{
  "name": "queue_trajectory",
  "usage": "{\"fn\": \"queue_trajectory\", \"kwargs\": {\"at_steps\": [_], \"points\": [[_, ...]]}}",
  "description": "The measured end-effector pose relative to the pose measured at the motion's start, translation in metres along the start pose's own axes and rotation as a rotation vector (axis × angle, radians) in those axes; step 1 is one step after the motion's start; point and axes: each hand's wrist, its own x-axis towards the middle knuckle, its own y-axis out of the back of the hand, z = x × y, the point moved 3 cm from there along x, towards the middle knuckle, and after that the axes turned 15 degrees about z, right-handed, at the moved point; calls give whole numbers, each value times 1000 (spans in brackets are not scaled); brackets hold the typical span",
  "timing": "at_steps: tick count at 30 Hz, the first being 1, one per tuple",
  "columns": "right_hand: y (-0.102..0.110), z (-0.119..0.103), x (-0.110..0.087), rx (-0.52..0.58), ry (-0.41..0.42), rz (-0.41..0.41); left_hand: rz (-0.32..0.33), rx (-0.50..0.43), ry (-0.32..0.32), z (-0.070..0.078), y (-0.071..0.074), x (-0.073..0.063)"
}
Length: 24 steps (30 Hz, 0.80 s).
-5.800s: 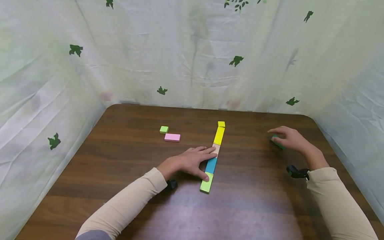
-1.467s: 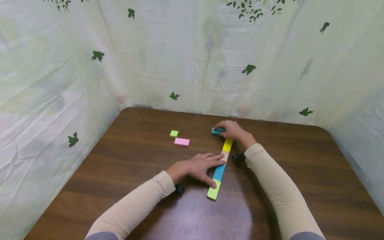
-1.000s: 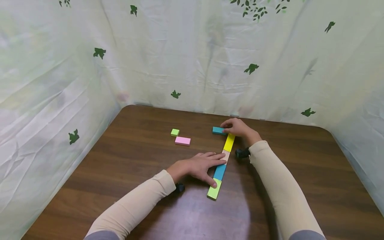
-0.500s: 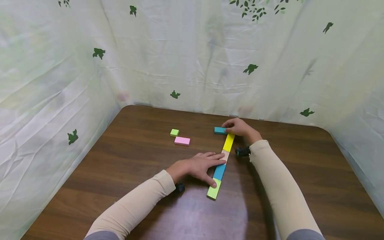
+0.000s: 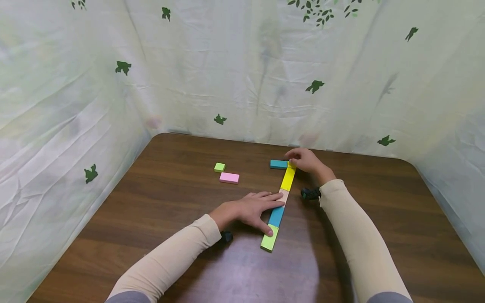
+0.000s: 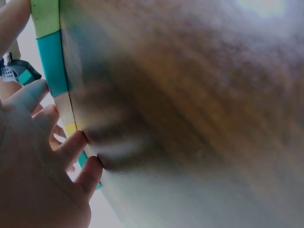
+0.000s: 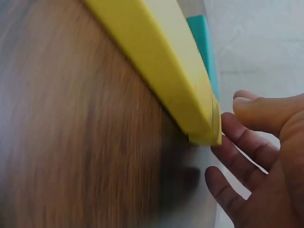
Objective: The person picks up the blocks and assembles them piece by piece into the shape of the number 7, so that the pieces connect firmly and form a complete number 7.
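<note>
A straight row of blocks runs away from me in the head view: light green (image 5: 267, 243), blue (image 5: 276, 217), pale (image 5: 282, 195), long yellow (image 5: 288, 179) and small yellow (image 5: 290, 164). My left hand (image 5: 250, 210) lies with fingers spread, its thumb on the light green block and fingertips at the pale one. A teal block (image 5: 278, 164) sits crosswise at the row's far end, pointing left. My right hand (image 5: 310, 163) is beside the small yellow block; in the right wrist view its fingers (image 7: 242, 137) are near that block's end, thumb raised and apart.
Left of the row, a small light green block (image 5: 219, 167) and a pink block (image 5: 229, 178) lie on the brown table (image 5: 159, 202). A pale curtain (image 5: 235, 67) with dark leaf-like shapes surrounds the table's back and sides.
My right hand has carried the teal block from the right side to the row's far end and let go, then shifted right, uncovering the small yellow block. The left hand has stayed put.
</note>
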Motion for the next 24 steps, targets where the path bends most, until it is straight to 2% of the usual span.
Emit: {"fn": "queue_trajectory", "kwargs": {"at_steps": [12,17,24], "points": [[0,1,-3,-71,54,-27,11,-6,-1,-1,1,-2],[0,1,-4,-78,50,-17,10,-9,0,0,1,-1],[1,0,-7,-58,111,29,7,2,1,1,1,-1]]}}
